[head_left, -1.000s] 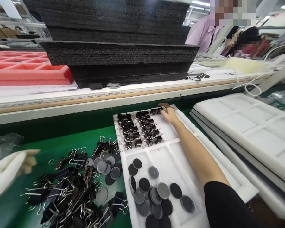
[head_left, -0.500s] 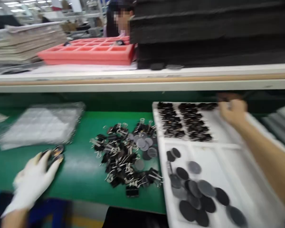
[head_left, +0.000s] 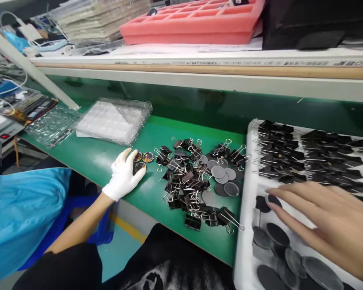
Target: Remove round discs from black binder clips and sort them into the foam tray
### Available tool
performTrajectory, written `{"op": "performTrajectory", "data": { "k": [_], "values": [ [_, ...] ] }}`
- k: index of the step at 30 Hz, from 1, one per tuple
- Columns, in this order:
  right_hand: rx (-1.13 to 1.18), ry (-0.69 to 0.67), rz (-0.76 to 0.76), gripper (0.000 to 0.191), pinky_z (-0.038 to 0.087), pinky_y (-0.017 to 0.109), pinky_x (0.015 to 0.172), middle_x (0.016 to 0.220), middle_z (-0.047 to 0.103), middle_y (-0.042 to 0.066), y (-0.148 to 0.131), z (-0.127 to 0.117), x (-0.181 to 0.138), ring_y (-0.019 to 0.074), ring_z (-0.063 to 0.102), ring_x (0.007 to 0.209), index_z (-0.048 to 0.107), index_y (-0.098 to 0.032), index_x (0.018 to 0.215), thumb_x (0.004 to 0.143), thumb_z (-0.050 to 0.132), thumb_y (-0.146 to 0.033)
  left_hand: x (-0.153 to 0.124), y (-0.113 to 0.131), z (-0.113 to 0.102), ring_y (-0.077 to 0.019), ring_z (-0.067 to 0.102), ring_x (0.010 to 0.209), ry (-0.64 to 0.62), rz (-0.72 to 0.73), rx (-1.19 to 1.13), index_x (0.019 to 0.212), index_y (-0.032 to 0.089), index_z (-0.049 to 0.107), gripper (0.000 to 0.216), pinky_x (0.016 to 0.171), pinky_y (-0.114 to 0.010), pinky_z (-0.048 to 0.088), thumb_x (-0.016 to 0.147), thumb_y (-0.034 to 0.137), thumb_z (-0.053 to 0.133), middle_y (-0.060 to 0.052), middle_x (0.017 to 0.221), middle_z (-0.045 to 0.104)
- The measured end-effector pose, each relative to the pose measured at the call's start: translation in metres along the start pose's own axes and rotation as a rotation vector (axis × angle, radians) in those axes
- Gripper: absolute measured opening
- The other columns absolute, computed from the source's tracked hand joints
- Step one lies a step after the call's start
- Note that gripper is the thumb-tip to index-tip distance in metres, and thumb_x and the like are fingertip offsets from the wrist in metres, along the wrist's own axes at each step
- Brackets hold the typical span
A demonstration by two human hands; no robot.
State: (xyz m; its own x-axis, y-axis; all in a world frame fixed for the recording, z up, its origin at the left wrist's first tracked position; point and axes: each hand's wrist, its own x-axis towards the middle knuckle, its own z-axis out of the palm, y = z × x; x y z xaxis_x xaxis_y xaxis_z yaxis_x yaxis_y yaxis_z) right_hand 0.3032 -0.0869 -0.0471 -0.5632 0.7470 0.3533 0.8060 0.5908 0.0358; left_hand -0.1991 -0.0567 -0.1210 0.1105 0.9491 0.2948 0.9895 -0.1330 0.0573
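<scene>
My left hand (head_left: 123,175), in a white glove, lies on the green table with its fingers over two or three small round discs (head_left: 143,160) with amber rims; whether it grips them I cannot tell. A loose heap of black binder clips (head_left: 190,179) with a few grey discs lies just to its right. My bare right hand (head_left: 326,219) hovers flat, fingers spread, over the white foam tray (head_left: 245,225), above the dark round discs (head_left: 278,237) in its near compartment. Rows of binder clips (head_left: 308,159) fill the tray's far compartment.
Clear plastic blister trays (head_left: 115,121) lie at the left of the green table (head_left: 109,155). A raised shelf (head_left: 199,68) carries a red foam tray (head_left: 193,20) and black foam sheets (head_left: 317,20). Blue cloth (head_left: 21,213) lies at the lower left.
The view has swung left and down. My left hand has reached onto the small discs beside the clip heap. My right hand has drawn back from the tray's far end to over the dark discs.
</scene>
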Motion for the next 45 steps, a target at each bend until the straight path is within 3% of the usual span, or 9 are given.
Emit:
{"op": "performTrajectory", "data": {
  "k": [6,11,18,28,34,36,39,41,45],
  "values": [
    [-0.113,-0.076,-0.261,0.042,0.046,0.044,0.073,0.104,0.073,0.017,-0.026,0.05,0.056,0.0326,0.067,0.09,0.07,-0.009,0.121,0.11,0.041,-0.036,0.032,0.013,-0.015,-0.0393,0.053,0.132,-0.194,0.099,0.076,0.151,0.024,0.054,0.082,0.109,-0.056,0.037,0.083,0.066,0.071,-0.017,0.146,0.058],
    [-0.041,-0.165,-0.191,0.028,0.045,0.041,0.073,0.098,0.074,0.012,-0.027,0.072,0.067,0.0301,0.068,0.084,0.07,-0.013,0.121,0.103,0.064,-0.033,0.072,0.019,-0.013,-0.035,0.061,0.117,-0.269,0.212,0.145,0.12,0.026,0.073,0.039,0.099,-0.051,0.04,0.095,0.054,0.059,-0.01,0.123,0.072],
    [0.234,-0.27,0.018,0.039,0.047,0.044,0.089,0.124,0.074,0.015,-0.033,0.067,0.077,0.0327,0.069,0.109,0.067,-0.013,0.13,0.097,0.074,-0.033,0.097,0.011,0.017,-0.0357,0.067,0.103,-0.258,0.347,0.117,0.125,0.015,0.07,0.046,0.088,-0.047,0.049,0.098,0.047,0.051,-0.017,0.111,0.071],
    [0.503,-0.217,0.121,0.041,0.053,0.042,0.09,0.118,0.072,0.012,-0.03,0.076,0.085,0.0276,0.069,0.103,0.07,-0.017,0.132,0.091,0.072,-0.013,0.101,-0.003,0.025,-0.0262,0.067,0.081,-0.03,0.398,-0.184,0.096,0.019,0.072,0.045,0.079,-0.039,0.053,0.093,0.062,0.059,-0.009,0.085,0.07],
    [0.826,-0.008,0.303,0.026,0.059,0.035,0.076,0.102,0.072,0.007,-0.028,0.059,0.093,0.0203,0.07,0.086,0.076,-0.02,0.107,0.085,0.065,-0.012,0.12,0.023,-0.005,-0.0149,0.058,0.059,0.389,-0.11,-0.738,0.099,0.021,0.061,0.051,0.058,-0.028,0.048,0.088,0.071,0.063,0.001,0.067,0.058],
    [0.996,0.037,0.349,0.021,0.06,0.034,0.072,0.101,0.073,0.007,-0.033,0.047,0.103,0.0201,0.07,0.084,0.076,-0.021,0.107,0.088,0.067,-0.022,0.133,0.055,-0.022,-0.0125,0.057,0.054,0.201,-0.396,-1.145,0.106,0.021,0.058,0.052,0.044,-0.021,0.036,0.1,0.071,0.045,0.002,0.066,0.055],
    [1.237,0.056,0.392,0.024,0.062,0.033,0.068,0.097,0.072,0.005,-0.043,0.029,0.119,0.0178,0.069,0.077,0.075,-0.022,0.109,0.086,0.072,-0.03,0.149,0.111,-0.041,-0.012,0.065,0.064,-0.398,-0.603,-1.612,0.098,0.017,0.061,0.051,0.043,-0.017,0.04,0.098,0.068,0.057,-0.002,0.072,0.058],
    [1.348,0.102,0.436,0.028,0.061,0.032,0.067,0.099,0.07,0.005,-0.047,0.022,0.128,0.0163,0.07,0.074,0.073,-0.021,0.11,0.084,0.075,-0.031,0.155,0.144,-0.047,-0.014,0.07,0.076,-0.602,-0.507,-1.771,0.097,0.014,0.065,0.038,0.061,-0.021,0.057,0.099,0.052,0.065,-0.006,0.082,0.065],
    [1.393,0.245,0.524,0.027,0.06,0.031,0.066,0.103,0.071,0.006,-0.043,0.024,0.137,0.0171,0.073,0.078,0.07,-0.02,0.105,0.082,0.077,-0.033,0.151,0.187,-0.05,-0.0176,0.072,0.096,-0.667,-0.201,-1.86,0.117,0.015,0.072,0.03,0.094,-0.033,0.062,0.089,0.022,0.077,-0.009,0.108,0.074]
  ]
}}
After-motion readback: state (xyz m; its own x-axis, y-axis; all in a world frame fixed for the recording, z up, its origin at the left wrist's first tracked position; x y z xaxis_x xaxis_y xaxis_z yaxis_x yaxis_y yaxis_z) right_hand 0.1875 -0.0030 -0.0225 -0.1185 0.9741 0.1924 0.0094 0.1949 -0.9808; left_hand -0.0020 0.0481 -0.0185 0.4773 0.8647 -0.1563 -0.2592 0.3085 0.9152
